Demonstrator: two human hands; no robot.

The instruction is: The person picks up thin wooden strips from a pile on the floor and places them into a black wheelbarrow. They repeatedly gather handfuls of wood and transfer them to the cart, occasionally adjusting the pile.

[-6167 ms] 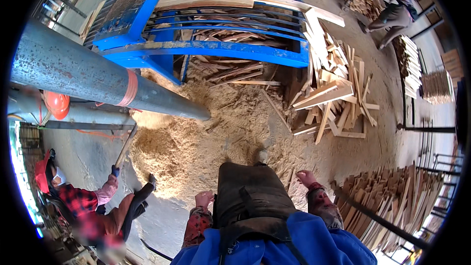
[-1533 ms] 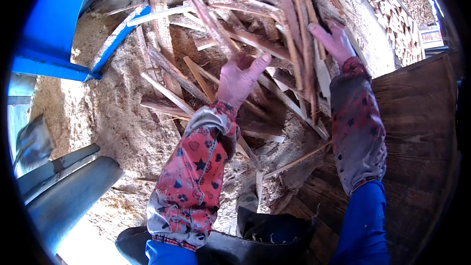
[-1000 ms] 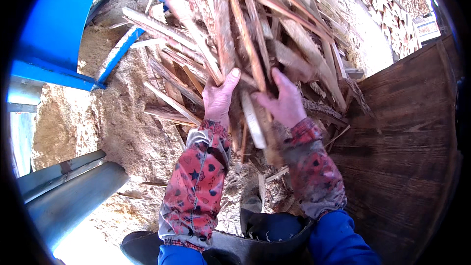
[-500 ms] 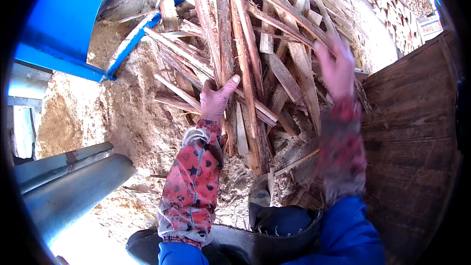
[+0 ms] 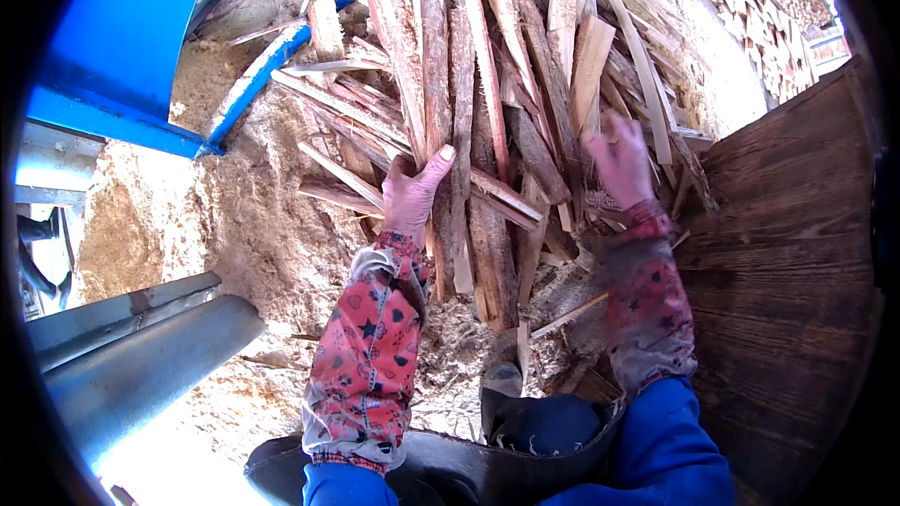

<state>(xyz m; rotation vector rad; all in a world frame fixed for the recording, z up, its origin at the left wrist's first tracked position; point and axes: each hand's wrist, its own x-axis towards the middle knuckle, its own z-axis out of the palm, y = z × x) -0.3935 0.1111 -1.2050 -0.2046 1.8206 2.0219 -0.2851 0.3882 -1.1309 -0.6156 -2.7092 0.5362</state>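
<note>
My left hand [image 5: 412, 192] is closed round the lower part of a bundle of long, bark-edged wood strips [image 5: 433, 56], its thumb lying across the front. The strips point away from me, and their far ends run out at the top of the picture. To the right, my right hand [image 5: 622, 164] is slightly blurred, with its fingers bent and apart. It is beside the lower end of a pale split slat [image 5: 591, 61]; whether it touches the slat I cannot tell. More strips lie crosswise under the bundle. Patterned red sleeve covers show on both forearms.
A dark wooden board [image 5: 778, 253] stands close on the right. At the left are a blue metal panel [image 5: 103, 47], a blue bar [image 5: 253, 84] and a grey metal trough [image 5: 150, 337]. Sawdust [image 5: 244, 215] covers the ground. Stacked firewood [image 5: 741, 19] is at the far right.
My right hand has moved down and slightly left, nearer to me. Strips that slanted across the right side of the bundle now lie more lengthwise. My left hand has kept its place.
</note>
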